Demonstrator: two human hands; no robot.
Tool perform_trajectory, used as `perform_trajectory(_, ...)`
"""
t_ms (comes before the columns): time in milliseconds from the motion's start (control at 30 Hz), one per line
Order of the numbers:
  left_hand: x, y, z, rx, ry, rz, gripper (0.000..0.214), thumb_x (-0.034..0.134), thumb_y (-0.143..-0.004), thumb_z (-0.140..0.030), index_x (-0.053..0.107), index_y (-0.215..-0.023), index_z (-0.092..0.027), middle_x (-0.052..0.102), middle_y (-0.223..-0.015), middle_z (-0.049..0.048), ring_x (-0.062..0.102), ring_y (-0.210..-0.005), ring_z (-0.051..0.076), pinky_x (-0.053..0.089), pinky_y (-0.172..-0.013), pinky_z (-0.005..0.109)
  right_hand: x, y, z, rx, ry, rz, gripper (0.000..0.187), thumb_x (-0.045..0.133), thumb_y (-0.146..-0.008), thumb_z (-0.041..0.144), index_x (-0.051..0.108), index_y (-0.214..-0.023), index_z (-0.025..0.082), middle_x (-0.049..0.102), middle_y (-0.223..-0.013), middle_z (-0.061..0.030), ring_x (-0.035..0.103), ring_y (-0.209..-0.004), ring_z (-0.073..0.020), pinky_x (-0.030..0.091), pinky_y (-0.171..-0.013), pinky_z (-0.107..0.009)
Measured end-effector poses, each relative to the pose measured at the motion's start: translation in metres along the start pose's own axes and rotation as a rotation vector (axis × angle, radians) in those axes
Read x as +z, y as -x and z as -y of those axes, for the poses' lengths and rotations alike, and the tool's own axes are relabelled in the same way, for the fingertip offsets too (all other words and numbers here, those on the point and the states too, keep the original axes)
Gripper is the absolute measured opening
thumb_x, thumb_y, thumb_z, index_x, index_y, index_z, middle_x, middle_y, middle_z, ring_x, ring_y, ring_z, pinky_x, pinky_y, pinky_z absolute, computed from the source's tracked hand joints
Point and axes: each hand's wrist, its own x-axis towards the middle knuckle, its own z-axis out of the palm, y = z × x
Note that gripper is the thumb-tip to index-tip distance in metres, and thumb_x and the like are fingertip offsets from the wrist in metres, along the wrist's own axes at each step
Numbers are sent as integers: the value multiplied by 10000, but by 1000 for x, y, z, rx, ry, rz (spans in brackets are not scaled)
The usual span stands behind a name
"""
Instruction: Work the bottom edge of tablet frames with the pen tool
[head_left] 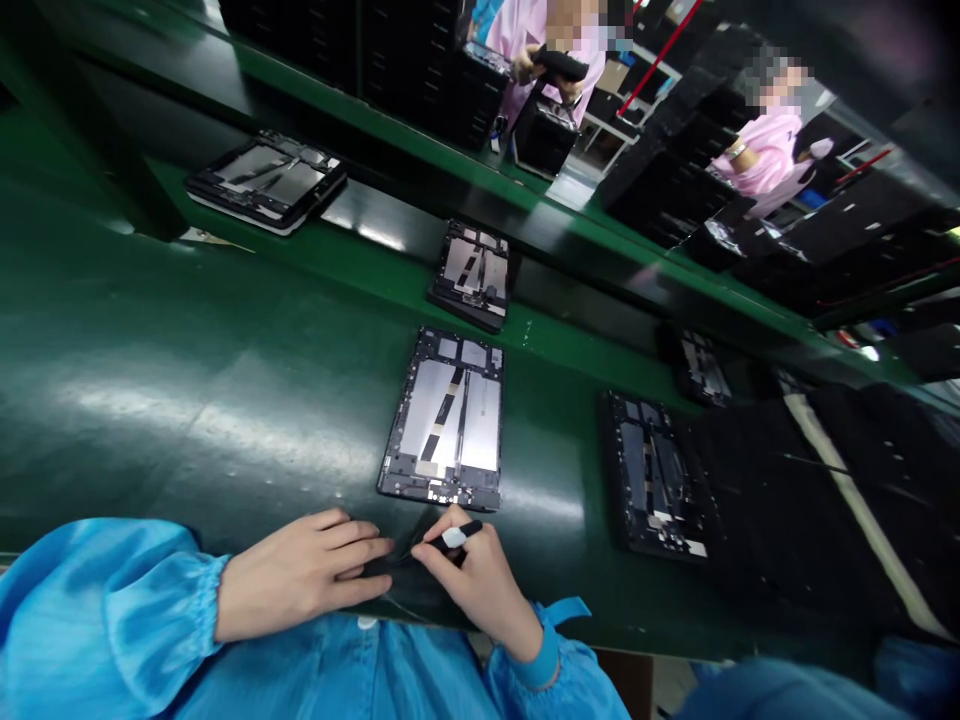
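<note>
- Pinching a slim black pen-like tool (459,536) with a white band, the right hand (472,585) has its fingers curled closed around it, tip low over a dark flat piece (382,572).
- Left hand (300,575), fingers extended and together, lies against that piece, gripping nothing visible.
- Just far of both, a black-framed tablet chassis (442,425) with silver panels lies flat on a glossy green workbench (187,420).
</note>
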Motion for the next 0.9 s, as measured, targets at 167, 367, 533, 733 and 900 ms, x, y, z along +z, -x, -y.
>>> perform_trajectory(167,-2,-3,-2,-11,5,-4,242,533,-1049,-191,686,-1216,-278,703,-1258,26,605,-1107,210,415,-892,340,9,0,-1,-28,29,7,154,708,-894,320,677,-787,214,678,-695,-2,636,-626,-177,457,-596,-277)
perform_trajectory(367,-3,-3,-3,-41,20,-15,205,610,-1014,-206,695,-1181,-290,701,-1253,26,597,-1112,214,434,-873,333,-2,-5,-6,37,-374,-75,327,685,-917,486,595,-760,214,698,-687,-1,650,-529,-149,524,-517,-254)
perform_trajectory(533,-3,-6,14,-116,69,-79,324,442,-1050,-94,620,-1289,-220,690,-1231,76,602,-1035,201,444,-830,326,-28,-47,12,90,-447,-44,442,736,-823,611,537,-776,218,691,-656,8,700,-520,-167,557,-470,-245)
perform_trajectory(733,-2,-10,34,-161,-74,-181,346,300,-1102,-123,624,-1221,-153,707,-1151,74,576,-1030,206,425,-860,329,-24,-87,19,211,-394,160,456,766,-753,598,520,-787,215,663,-555,24,735,-537,-200,508,-401,-193)
perform_trajectory(900,1,-9,35,-152,-81,-209,327,326,-1095,-110,619,-1237,-140,711,-1156,82,568,-1043,211,426,-861,332,-20,-90,17,233,-391,163,443,765,-746,588,524,-769,217,666,-545,28,742,-543,-202,515,-398,-192)
